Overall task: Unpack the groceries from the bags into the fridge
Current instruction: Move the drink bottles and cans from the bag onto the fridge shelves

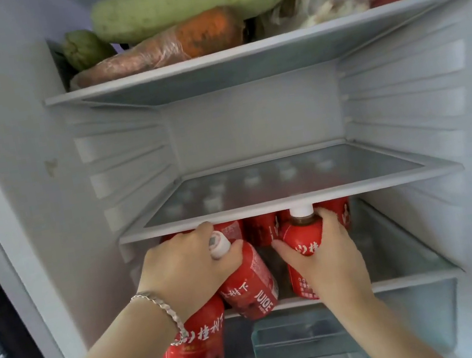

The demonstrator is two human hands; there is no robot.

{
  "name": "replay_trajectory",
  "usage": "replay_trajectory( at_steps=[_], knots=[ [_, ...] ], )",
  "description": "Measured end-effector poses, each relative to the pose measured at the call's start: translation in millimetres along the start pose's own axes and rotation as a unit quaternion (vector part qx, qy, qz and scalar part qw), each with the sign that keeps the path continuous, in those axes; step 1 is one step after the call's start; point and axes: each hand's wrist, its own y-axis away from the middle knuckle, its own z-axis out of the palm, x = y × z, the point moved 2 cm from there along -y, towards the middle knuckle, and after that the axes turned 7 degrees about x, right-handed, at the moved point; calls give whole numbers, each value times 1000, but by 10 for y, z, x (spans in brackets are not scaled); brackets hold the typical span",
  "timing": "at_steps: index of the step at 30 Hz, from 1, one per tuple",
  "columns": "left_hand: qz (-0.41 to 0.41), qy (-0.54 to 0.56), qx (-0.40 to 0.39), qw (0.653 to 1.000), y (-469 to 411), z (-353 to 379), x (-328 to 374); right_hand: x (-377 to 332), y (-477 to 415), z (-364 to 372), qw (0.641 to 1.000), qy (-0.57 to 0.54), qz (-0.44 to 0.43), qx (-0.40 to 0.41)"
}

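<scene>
Head view: left hand (187, 268) clasps two red juice bottles (247, 283) at the lower shelf (401, 280) edge, right hand (332, 259) grips an upright third (299, 240); rigid, probably heavy, smooth-labelled, best held around the body.

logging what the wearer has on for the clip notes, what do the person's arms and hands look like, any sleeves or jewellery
Both forearms are bare, with no sleeves in view. The left hand has a silver chain bracelet around the wrist, made of small chunky links. The right hand shows no ring, watch or bracelet. No gloves on either hand, and no markings that can be made out.
</scene>
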Motion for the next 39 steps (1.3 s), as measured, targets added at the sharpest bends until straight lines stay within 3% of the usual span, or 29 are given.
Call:
replay_trajectory(
  at_steps=[3, 9, 14, 16, 19, 24, 28, 37, 39],
  knots=[
    [-1, -3, 10, 1000, 11, 12, -6, 63, -114, 134, 995, -46, -18, -81],
    [-6, -3, 6, 1000, 5, 7, -1, 29, -351, 480, 981, 88, -30, -170],
    [-18, 15, 7, 1000, 26, 7, -3, 13, -227, 427, 983, -53, -9, -174],
    [-27, 21, 11, 999, 29, 10, -9, -3, -15, 300, 961, -149, 1, -232],
    [-27, 35, 14, 999, 38, 12, 24, -165, 335, 249, 915, -192, -70, -348],
    [26, 61, 7, 998, 51, -13, 155, -207, 422, 266, 968, -156, -53, -189],
    [-15, 145, 17, 989, 34, -34, 150, -61, 421, 17, 981, -163, 3, -106],
    [-58, 267, 102, 957, 26, -37, 196, 335, -176, -65, 989, -127, 53, -63],
    [-67, 287, 102, 950, 16, -4, 212, 365, -319, 29, 994, -52, 52, -84]
  ],
)
